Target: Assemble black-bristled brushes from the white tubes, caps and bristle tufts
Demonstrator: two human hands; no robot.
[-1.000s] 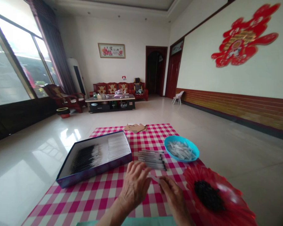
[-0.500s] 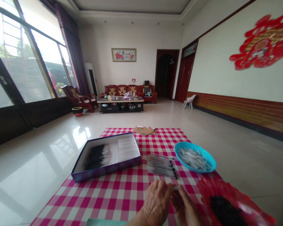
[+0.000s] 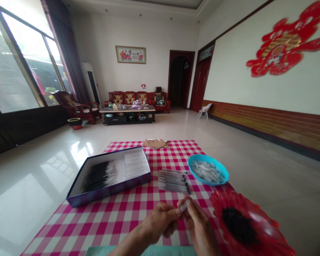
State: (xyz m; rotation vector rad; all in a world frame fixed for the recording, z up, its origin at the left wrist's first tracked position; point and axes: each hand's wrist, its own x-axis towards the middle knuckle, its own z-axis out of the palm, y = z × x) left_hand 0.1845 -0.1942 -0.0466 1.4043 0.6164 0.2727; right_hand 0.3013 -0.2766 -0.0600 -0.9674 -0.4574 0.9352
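My left hand [image 3: 162, 218] is closed, its fingertips pinching one end of a small whitish translucent piece [image 3: 185, 206]. My right hand [image 3: 198, 220] has its fingers closed round the same piece. Just beyond them, a row of clear pens with black ends [image 3: 173, 180] lies on the checked tablecloth [image 3: 122, 217]. A blue bowl [image 3: 225, 172] of translucent pieces stands behind my right hand. To its right a red petal-edged bowl [image 3: 264, 217] holds small black parts [image 3: 238, 224]. An open box [image 3: 109, 192] at the left contains black-ended sticks and white sticks.
Pieces of brown cardboard [image 3: 156, 143] lie at the table's far edge. Along the near edge is a pale green surface [image 3: 176, 250]. Farther off stand a low coffee table [image 3: 128, 115], a red sofa, a chair [image 3: 76, 106] and a small stool [image 3: 204, 110].
The view has swung right. My left hand has turned from back-up to a sideways pinch, and the whitish piece between my hands now shows more clearly, tilted.
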